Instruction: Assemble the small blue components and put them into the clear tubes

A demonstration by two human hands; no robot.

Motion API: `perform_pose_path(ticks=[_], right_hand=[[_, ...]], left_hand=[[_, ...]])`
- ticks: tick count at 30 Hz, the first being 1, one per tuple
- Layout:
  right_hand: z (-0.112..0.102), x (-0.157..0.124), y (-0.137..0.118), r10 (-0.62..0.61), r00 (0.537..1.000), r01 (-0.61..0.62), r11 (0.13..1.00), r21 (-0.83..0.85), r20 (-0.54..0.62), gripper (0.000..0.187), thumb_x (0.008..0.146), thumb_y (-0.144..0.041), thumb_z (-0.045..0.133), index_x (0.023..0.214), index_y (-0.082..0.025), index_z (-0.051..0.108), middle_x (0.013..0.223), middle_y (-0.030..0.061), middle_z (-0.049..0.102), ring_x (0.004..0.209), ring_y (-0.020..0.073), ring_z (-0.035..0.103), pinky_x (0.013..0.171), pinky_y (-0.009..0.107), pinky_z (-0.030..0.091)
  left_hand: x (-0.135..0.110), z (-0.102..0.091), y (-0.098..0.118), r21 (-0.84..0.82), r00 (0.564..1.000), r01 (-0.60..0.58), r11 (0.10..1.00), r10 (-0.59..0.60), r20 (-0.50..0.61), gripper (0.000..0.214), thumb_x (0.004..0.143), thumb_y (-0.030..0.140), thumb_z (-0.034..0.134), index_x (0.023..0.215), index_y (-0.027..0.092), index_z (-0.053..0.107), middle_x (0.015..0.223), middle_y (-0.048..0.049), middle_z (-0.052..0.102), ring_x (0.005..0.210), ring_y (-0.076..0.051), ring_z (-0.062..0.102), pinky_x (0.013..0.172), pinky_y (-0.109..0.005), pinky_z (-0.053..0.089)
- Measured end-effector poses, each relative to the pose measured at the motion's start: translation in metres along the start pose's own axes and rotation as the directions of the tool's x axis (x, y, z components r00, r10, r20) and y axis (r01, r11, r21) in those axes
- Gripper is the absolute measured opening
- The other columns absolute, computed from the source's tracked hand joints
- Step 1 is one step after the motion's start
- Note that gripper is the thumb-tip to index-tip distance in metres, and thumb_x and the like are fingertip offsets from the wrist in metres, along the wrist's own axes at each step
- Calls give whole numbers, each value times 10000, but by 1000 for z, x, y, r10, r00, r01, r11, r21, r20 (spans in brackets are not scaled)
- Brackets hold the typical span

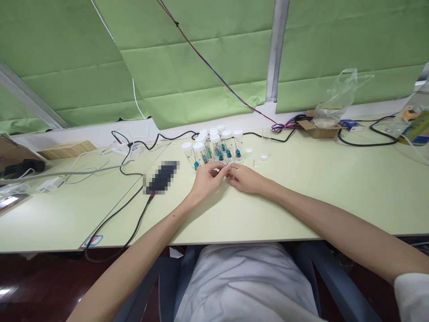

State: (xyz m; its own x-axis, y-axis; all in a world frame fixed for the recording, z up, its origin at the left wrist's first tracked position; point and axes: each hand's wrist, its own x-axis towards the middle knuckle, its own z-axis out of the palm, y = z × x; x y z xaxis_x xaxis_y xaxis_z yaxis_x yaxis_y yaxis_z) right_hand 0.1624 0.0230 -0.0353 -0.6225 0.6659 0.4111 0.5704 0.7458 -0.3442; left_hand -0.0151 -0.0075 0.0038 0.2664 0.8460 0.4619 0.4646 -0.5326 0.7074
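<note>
My left hand [208, 180] and my right hand [247, 178] meet over the table just in front of a cluster of clear tubes [215, 147]. Thumbs and fingertips on both sides are pinched together. A small, thin dark bit shows between them, too small to name. Several tubes stand upright with white caps, each with a blue-green piece and thin wires inside. To the right of the tubes lie a loose white cap [248, 151] and another white cap [263, 157]. Near my right hand is a tiny L-shaped metal piece [255, 164], like a hex key.
A dark, pixelated device [163, 177] with a black cable lies left of my hands. Further left are a white power strip [125, 150] and tangled cables. At the back right stands a cardboard box [318, 130] with a plastic bag [337, 105]. The table's front edge [234, 243] runs before my lap.
</note>
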Motion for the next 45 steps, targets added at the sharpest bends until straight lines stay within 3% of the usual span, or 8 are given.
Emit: perform_pose_path(ticks=[15, 22, 29, 34, 45], right_hand=[[-2, -1, -3, 7, 1000, -7, 1000, -5, -4, 82, 935, -152, 527, 934, -152, 609, 975, 99, 654, 872, 210, 598, 788, 327, 448], [-2, 1, 1, 46, 996, -47, 999, -7, -74, 106, 928, -179, 553, 1007, -147, 616, 960, 92, 620, 892, 220, 585, 793, 339, 456], [0, 1, 10, 70, 979, -80, 996, -43, -190, 247, 908, -208, 612, 1142, -129, 630, 1132, 150, 596, 1092, 289, 527, 983, 433, 440], [4, 1, 16, 80, 987, -92, 992, -84, -137, 369, 911, -270, 643, 1253, -133, 630, 1271, 178, 591, 1169, 319, 512, 1029, 486, 412], [5, 2, 11, 69, 998, -69, 994, -85, -7, 350, 1005, -310, 510, 1298, -163, 632, 1304, 162, 635, 1170, 327, 526, 969, 491, 401]], left_hand=[[0, 0, 0, 0, 1000, 1, 1000, -1, 5, 298, 889, 419, 614, 797, 162, 736, 799, -63, 745, 578, -122, 593, 480, -218, 436], [0, 1, 0, -7, 998, -3, 1000, 3, -56, 294, 881, 414, 623, 799, 158, 741, 806, -65, 741, 537, -102, 544, 447, -213, 402], [0, 1, 0, -64, 992, 2, 998, -10, -124, 306, 876, 436, 647, 799, 152, 729, 803, -59, 716, 513, -87, 508, 449, -223, 417], [0, 1, 3, -91, 990, 2, 996, -15, -143, 313, 869, 447, 653, 765, 159, 712, 815, -68, 718, 556, -102, 542, 467, -218, 437], [0, 1, 1, -140, 980, 6, 990, -33, -195, 298, 863, 450, 668, 785, 165, 712, 771, -49, 694, 471, -87, 521, 436, -234, 442]])
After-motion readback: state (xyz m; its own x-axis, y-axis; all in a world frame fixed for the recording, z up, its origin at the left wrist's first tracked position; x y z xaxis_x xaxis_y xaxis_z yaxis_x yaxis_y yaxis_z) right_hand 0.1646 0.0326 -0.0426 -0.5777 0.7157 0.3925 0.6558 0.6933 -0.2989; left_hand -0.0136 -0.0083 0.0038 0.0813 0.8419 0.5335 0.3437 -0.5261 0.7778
